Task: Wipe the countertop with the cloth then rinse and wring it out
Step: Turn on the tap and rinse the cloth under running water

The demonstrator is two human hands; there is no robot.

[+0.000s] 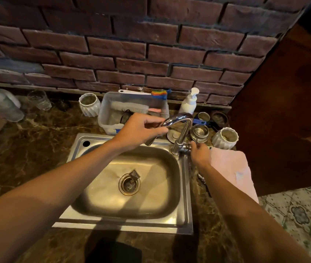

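Note:
A pink cloth (232,168) lies spread on the dark marble countertop (29,149) to the right of the steel sink (128,223). My left hand (137,130) grips the chrome faucet spout (177,118) near its outlet end. My right hand (198,152) holds the faucet's handle (186,148) at the base, just left of the cloth. No water stream is visible. The sink basin holds only its drain strainer (129,183).
Behind the sink stands a clear plastic tub (111,109) with a brush, a white ribbed jar (89,104), a soap pump bottle (189,101), metal cups (200,131) and another ribbed jar (225,137). A glass (39,100) and bottle (2,105) stand at the left. A wooden panel (283,111) bounds the right.

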